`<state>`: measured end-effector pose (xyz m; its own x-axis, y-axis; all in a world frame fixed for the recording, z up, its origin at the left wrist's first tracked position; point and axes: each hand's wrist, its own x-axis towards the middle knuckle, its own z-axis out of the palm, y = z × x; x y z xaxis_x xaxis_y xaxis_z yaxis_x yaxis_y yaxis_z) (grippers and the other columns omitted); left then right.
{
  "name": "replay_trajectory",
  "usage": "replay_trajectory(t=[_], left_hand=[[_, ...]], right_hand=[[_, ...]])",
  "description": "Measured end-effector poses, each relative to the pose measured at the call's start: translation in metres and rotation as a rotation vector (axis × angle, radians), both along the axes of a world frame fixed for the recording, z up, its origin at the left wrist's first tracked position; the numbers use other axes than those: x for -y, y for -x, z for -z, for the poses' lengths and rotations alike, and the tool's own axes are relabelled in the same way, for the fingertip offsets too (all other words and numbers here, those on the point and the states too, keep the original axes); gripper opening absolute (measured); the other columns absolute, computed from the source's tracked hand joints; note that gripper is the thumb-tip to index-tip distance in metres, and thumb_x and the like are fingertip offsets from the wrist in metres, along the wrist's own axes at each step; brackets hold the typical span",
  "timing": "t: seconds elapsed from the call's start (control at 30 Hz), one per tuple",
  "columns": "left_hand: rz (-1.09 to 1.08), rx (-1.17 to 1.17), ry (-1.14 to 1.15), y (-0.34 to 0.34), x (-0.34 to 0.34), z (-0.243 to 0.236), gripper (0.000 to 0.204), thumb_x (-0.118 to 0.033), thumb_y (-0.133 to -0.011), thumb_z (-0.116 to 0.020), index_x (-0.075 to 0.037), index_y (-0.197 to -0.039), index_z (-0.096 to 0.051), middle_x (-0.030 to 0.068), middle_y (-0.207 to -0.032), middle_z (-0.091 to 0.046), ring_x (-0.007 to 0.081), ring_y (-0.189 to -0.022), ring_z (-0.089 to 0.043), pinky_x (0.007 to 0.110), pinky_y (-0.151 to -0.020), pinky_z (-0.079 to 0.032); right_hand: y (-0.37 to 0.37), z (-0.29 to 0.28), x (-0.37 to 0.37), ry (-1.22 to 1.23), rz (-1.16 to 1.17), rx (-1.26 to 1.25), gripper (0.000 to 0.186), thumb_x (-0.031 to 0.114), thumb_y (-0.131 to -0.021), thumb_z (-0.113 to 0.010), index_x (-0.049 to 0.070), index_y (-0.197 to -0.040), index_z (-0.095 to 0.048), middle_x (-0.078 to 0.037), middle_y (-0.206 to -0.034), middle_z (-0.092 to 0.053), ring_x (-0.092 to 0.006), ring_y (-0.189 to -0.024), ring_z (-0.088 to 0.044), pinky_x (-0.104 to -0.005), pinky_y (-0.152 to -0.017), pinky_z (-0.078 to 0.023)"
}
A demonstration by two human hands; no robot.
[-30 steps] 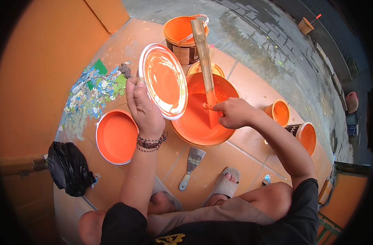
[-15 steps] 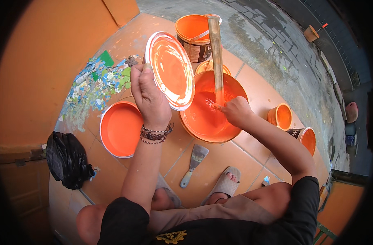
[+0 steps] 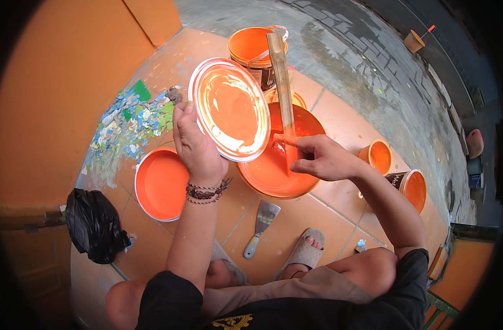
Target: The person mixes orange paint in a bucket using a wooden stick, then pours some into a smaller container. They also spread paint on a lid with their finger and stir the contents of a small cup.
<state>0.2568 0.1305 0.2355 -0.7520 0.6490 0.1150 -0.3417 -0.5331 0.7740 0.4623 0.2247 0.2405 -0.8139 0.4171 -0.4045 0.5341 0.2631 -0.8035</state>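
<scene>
My left hand is closed on the left edge of a round white-rimmed lid. Wet orange paint coats the face of the lid, which is tilted over the left side of a large bucket of orange paint. A wooden stick stands in that bucket, its lower end covered in paint. Beside the stick is my right hand, with its index finger stretched across toward the lid and its thumb apart below. Orange paint covers those fingertips. Whether the fingers touch the stick is hard to see.
An orange-filled tub stands left of the bucket, with a scraper near my feet. Behind is a paint pail; two smaller containers, a cup and a tub, sit right. Paint flakes and a black plastic bag lie left.
The lid has turned to face me more fully. My right hand has gone from a pointing finger to a spread finger and thumb, and has shifted left beside the stick. The view has shifted slightly.
</scene>
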Motion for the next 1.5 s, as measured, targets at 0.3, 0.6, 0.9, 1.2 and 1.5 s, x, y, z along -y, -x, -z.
replay_trajectory(t=[0.3,0.6,0.9,1.2,1.5], left_hand=[[-0.025,-0.106,0.014,-0.006,0.002,0.003,0.016,-0.019,-0.097,-0.038,-0.005,-0.089,-0.043,0.0006,-0.086,-0.048,0.0082,-0.081,-0.052,0.026,-0.078,-0.046],[-0.038,-0.052,0.014,-0.01,0.002,0.001,0.019,-0.023,-0.096,-0.038,-0.006,-0.088,-0.041,0.0031,-0.087,-0.052,0.0102,-0.083,-0.058,0.027,-0.076,-0.05],[-0.085,-0.253,0.055,-0.011,0.001,0.005,0.021,-0.021,-0.097,-0.038,-0.004,-0.087,-0.041,-0.0004,-0.081,-0.039,0.0076,-0.075,-0.046,0.024,-0.073,-0.042],[-0.115,-0.22,0.042,-0.007,0.002,-0.002,0.021,-0.021,-0.097,-0.039,-0.003,-0.087,-0.042,0.0,-0.083,-0.042,0.0071,-0.076,-0.045,0.024,-0.075,-0.042],[-0.136,-0.253,0.074,-0.006,0.003,0.0,0.02,-0.019,-0.097,-0.036,-0.004,-0.085,-0.041,-0.0001,-0.082,-0.041,0.0073,-0.076,-0.043,0.023,-0.075,-0.039]], right_hand=[[-0.001,0.014,-0.002,-0.06,0.159,0.12,0.049,0.015,-0.078,-0.056,0.005,-0.126,-0.055,-0.008,-0.066,-0.057,-0.0156,-0.064,-0.057,-0.0304,-0.063,-0.046],[0.004,0.019,-0.004,-0.049,0.214,0.127,0.046,0.018,-0.077,-0.055,0.008,-0.122,-0.058,-0.015,-0.082,-0.065,-0.0251,-0.082,-0.064,-0.0359,-0.075,-0.05],[0.026,0.041,-0.012,-0.497,-0.377,0.679,0.059,0.015,-0.078,-0.054,0.021,-0.136,-0.046,-0.01,-0.094,-0.066,-0.0235,-0.09,-0.065,-0.0363,-0.077,-0.052],[0.025,0.038,-0.031,-0.658,-0.532,0.757,0.064,0.009,-0.078,-0.046,0.033,-0.137,-0.043,-0.009,-0.086,-0.065,-0.0253,-0.086,-0.064,-0.0386,-0.072,-0.05],[0.029,0.039,-0.033,-0.357,-0.302,0.781,0.024,0.012,-0.075,-0.052,0.003,-0.091,-0.068,-0.013,-0.083,-0.068,-0.0228,-0.076,-0.067,-0.036,-0.066,-0.053]])
